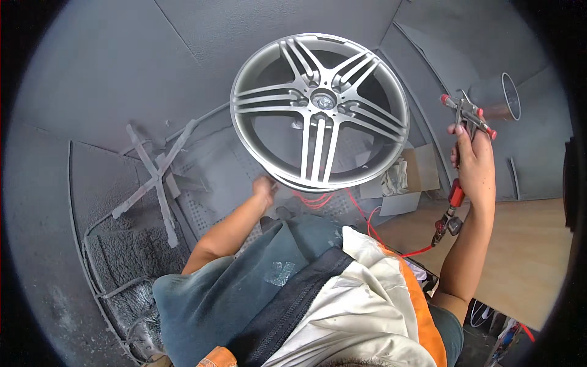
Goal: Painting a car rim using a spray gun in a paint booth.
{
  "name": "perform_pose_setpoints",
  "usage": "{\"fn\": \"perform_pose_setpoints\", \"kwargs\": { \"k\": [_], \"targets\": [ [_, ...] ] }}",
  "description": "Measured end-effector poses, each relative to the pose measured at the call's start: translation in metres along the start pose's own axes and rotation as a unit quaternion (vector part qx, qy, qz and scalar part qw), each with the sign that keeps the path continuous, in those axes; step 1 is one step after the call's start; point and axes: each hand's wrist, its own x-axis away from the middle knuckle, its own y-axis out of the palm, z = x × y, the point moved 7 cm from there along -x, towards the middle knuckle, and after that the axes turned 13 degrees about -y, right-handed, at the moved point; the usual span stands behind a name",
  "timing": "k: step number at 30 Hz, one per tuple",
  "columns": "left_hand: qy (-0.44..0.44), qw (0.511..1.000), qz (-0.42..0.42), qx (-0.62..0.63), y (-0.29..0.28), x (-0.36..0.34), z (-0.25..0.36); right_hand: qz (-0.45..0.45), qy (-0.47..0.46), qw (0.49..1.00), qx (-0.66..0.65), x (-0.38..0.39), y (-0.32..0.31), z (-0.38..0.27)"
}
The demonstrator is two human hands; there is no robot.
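A silver wheel rim (323, 176) with several paired spokes is held up in front of me, its face upward. At its lower left edge is my left hand (265, 188), with curled fingers partly hidden by the rim. Whether it grips the edge or something beneath cannot be made out. Off to the right of the wheel, my right hand (474, 160) is wrapped round the handle of a spray gun (469, 114) with red end caps. A see-through cup (511, 98) is on the gun. Below the handle hang a red fitting (456, 193) and a regulator (447, 224).
A thin red hose (418, 251) runs from the gun to the floor and lies coiled under the wheel. Behind the wheel's right side stands an open cardboard box (422, 168) with crumpled paper. A cross-shaped stand (160, 174) is at left. Grey walls surround me; a wooden board (520, 257) is at right.
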Motion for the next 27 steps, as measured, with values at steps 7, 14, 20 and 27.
{"fn": "perform_pose_setpoints", "kwargs": {
  "k": [7, 14, 20, 27],
  "targets": [
    [0.077, 0.996, -0.048, -0.005, -0.004, -0.006, 0.078, -0.029, -0.021, 0.998, -0.048, -0.002, 0.027, -0.042],
    [0.058, 0.996, -0.003, -0.062, 0.009, 0.020, 0.028, -0.181, -0.007, 0.950, -0.255, -0.015, 0.057, -0.078],
    [-0.050, 0.990, -0.084, -0.105, 0.017, 0.037, -0.037, -0.059, -0.107, 0.992, -0.041, -0.044, 0.036, -0.067],
    [-0.015, 0.990, -0.067, -0.120, -0.023, -0.024, 0.026, -0.031, -0.070, 0.987, 0.139, -0.040, -0.009, -0.016]
  ]
}}
